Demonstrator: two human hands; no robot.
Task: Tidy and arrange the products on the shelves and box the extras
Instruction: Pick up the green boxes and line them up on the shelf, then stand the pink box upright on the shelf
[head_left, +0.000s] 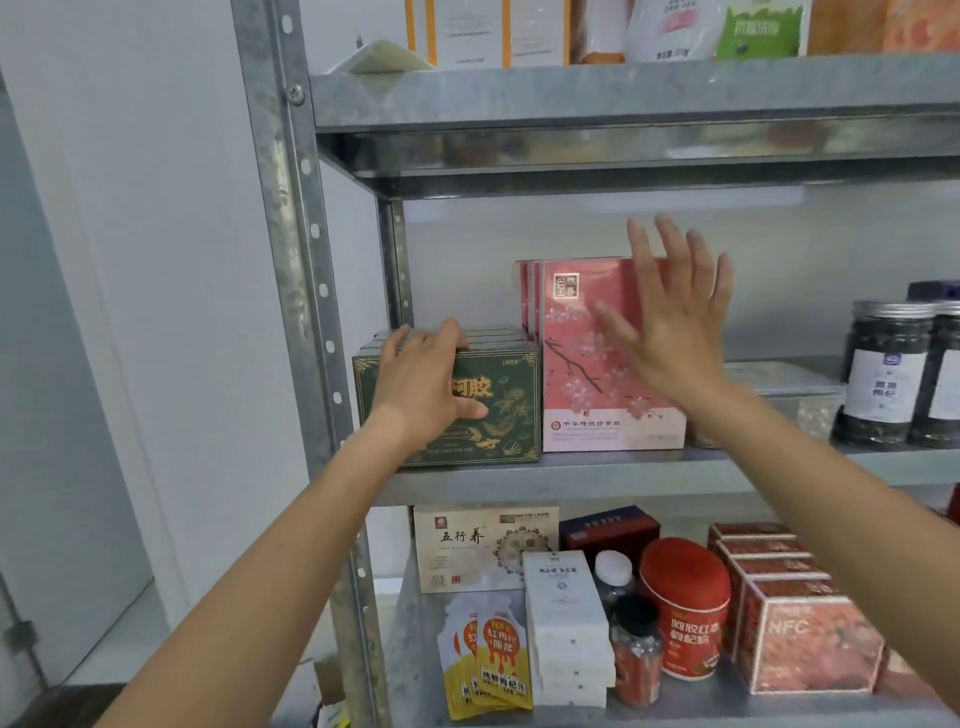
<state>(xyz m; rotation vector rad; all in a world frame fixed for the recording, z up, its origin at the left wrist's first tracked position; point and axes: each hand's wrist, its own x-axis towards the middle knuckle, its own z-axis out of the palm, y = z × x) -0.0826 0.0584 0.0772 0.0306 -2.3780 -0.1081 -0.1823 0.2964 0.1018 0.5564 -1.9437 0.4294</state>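
In the head view, a metal rack (311, 260) stands against a white wall. On its middle shelf (571, 470) a row of green boxes (501, 410) stands upright at the left end, one behind another. Just beside them on the right, and touching them, stands a row of taller pink boxes (582, 374) printed with blossoms.

The left hand (423, 384) is on the front green box. Its fingers bend over the top edge onto the boxes behind, and its thumb lies flat on the printed front face.

The right hand (672, 322) is raised before the upper right part of the front pink box. Its fingers are straight and spread wide and hold nothing. It is blurred, so it is unclear whether it touches the box.

Further right on the same shelf, well apart from the pink boxes, stand dark jars (883, 364) with white labels.

The shelf below carries:
- a cream box (478, 545) at the back
- yellow and orange pouches (488, 660) at the front
- a stack of white boxes (566, 629)
- a red tin (685, 608)
- a row of red cartons (802, 634)

Packets (758, 28) line the top shelf.
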